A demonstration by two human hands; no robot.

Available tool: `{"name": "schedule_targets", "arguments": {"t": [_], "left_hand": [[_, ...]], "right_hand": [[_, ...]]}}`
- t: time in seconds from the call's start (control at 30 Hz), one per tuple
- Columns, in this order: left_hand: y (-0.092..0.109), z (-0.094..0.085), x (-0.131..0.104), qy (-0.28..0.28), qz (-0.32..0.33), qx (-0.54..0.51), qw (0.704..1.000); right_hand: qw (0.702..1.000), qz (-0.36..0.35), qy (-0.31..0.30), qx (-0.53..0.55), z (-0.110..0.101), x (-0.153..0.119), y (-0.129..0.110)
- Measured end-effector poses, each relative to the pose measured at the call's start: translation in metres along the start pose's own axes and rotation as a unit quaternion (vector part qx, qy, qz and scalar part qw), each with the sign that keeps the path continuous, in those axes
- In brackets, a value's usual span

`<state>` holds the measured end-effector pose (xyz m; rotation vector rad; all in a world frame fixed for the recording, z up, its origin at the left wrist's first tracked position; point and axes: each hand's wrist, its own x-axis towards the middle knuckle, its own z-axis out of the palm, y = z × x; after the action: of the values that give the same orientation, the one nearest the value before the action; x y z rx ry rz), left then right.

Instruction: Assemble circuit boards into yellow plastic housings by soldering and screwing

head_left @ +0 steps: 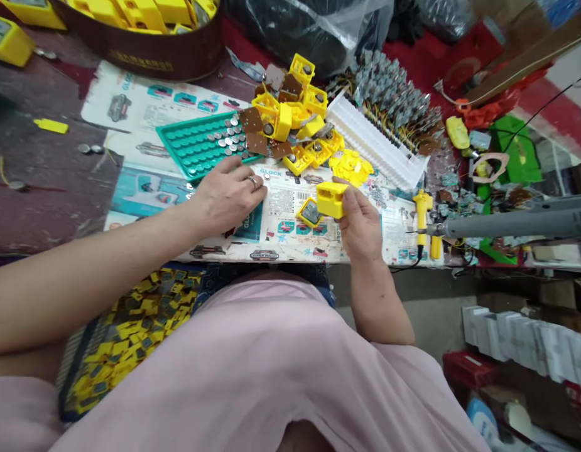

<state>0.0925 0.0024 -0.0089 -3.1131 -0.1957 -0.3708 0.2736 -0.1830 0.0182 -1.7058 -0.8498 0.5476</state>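
My right hand (363, 223) grips a yellow plastic casing (331, 199) between thumb and fingers, its hollow side partly showing. Just below-left of it, another yellow casing (309, 212) with a grey insert lies on the printed cardboard. My left hand (231, 194) rests low over the cardboard at the near edge of a green tray (186, 141), fingers apart and slightly bent, thumb hidden. Silver button cells (230, 132) lie on the tray's right part, and a single round metal piece (266, 176) sits by my left fingertips.
Behind are piled yellow casings (283, 119) with brown boards, flat yellow pieces (350, 166) and a white rack (375, 141) beside wired grey parts. A brown tin (144, 53) stands back left. At right lie a yellow-handled tool (422, 213) and a grey arm (511, 223).
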Motion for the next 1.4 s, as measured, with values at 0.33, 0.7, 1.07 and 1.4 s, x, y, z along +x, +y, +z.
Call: {"name": "schedule_targets", "arguments": {"t": [0.33,0.7,1.07,1.4], "left_hand": [[0.005,0.003,-0.003,0.007,-0.023,0.011,1.000],[-0.059,-0.037,-0.037,0.096,-0.144,0.074,0.982],[-0.218,-0.058,-0.080,-0.021,-0.546,0.062,0.835],[-0.211,-0.044,-0.095,0.014,-0.520,0.010,0.854]], "right_hand": [[0.905,-0.220,-0.038,-0.363,-0.038,-0.036,0.031],[0.775,-0.440,-0.011,-0.453,0.004,-0.009,0.045],[0.788,-0.439,-0.035,-0.430,0.027,-0.011,0.038],[0.793,-0.443,-0.023,-0.417,0.030,-0.008,0.039]]}}
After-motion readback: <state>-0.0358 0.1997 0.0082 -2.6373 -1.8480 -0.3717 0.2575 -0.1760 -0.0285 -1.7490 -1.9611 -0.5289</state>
